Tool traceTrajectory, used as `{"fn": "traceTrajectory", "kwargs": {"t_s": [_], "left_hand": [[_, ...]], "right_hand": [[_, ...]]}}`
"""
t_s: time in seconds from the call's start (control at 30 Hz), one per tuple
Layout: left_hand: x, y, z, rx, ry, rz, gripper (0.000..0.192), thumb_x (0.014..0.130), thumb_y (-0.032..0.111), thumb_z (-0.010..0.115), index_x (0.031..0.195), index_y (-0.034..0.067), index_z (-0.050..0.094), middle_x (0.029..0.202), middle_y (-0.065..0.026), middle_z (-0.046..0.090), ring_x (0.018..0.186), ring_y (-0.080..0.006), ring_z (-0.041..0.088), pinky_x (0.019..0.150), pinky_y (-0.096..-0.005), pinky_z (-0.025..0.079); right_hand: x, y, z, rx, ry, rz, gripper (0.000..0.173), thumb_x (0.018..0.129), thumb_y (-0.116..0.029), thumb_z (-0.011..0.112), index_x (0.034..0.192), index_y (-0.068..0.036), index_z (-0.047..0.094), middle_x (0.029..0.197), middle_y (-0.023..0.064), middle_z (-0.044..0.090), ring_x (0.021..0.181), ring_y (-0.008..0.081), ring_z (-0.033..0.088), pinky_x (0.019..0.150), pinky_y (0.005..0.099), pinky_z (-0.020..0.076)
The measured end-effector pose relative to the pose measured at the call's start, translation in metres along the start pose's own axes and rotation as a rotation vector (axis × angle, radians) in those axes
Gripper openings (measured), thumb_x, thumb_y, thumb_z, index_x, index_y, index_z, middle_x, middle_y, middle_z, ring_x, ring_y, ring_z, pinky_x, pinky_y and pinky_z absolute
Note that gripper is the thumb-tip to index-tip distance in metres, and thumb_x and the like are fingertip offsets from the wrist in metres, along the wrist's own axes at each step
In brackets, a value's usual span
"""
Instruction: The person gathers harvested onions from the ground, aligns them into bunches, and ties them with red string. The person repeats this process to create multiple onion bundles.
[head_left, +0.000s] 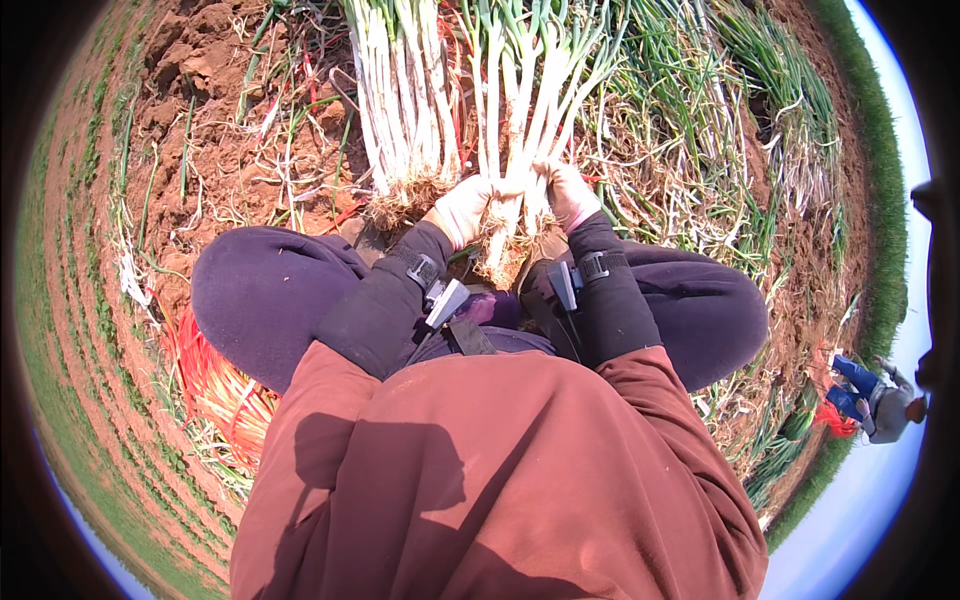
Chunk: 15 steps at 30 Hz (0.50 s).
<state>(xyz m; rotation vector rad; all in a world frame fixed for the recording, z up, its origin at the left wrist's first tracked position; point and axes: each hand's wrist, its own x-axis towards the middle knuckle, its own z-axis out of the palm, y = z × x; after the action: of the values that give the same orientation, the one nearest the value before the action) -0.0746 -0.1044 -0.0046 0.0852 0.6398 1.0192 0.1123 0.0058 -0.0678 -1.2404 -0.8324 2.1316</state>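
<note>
Both hands appear to wear pale gloves. My left hand (463, 210) grips a bunch of green onions (517, 127) from its left side, just above the roots. On the right side of that bunch, my right hand (566, 193) is closed around some of the white stalks near their base. The roots (501, 259) hang below my hands, and the green leaves fan out away from me. Close to the left of my left hand lies a thicker bundle of green onions (405, 105), its brown roots towards me. My fingertips are partly hidden among the stalks.
Loose green onions (690, 112) and dry leaves cover the soil at the right. A heap of red and orange plastic strands (225, 390) lies beside my left knee. Bare clods (180, 67) are at the upper left. Another person (881, 397) is far off at the right.
</note>
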Motion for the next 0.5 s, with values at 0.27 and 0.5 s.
{"fn": "traceTrajectory", "kwargs": {"t_s": [0.27,0.5], "left_hand": [[-0.004,-0.006,-0.013,-0.094,0.023,0.051,0.025,0.093,0.012,0.065,0.115,0.000,0.067,0.103,-0.0085,0.073,0.087,-0.0175,0.071,0.080,-0.0301,0.058],[0.007,-0.015,0.004,-0.069,-0.004,0.088,0.018,0.093,0.012,0.063,0.107,0.002,0.069,0.093,-0.0040,0.071,0.080,-0.0140,0.070,0.072,-0.0303,0.057]], "right_hand": [[-0.041,-0.030,0.033,-0.918,-0.172,-0.146,0.041,0.098,-0.035,0.061,0.119,0.000,0.066,0.100,0.0066,0.068,0.089,0.0170,0.061,0.083,0.0325,0.0489],[-0.090,-0.050,0.083,-1.358,0.403,-0.583,0.067,0.097,-0.045,0.061,0.139,0.006,0.047,0.130,0.0275,0.058,0.123,0.0377,0.056,0.103,0.0401,0.0458]]}}
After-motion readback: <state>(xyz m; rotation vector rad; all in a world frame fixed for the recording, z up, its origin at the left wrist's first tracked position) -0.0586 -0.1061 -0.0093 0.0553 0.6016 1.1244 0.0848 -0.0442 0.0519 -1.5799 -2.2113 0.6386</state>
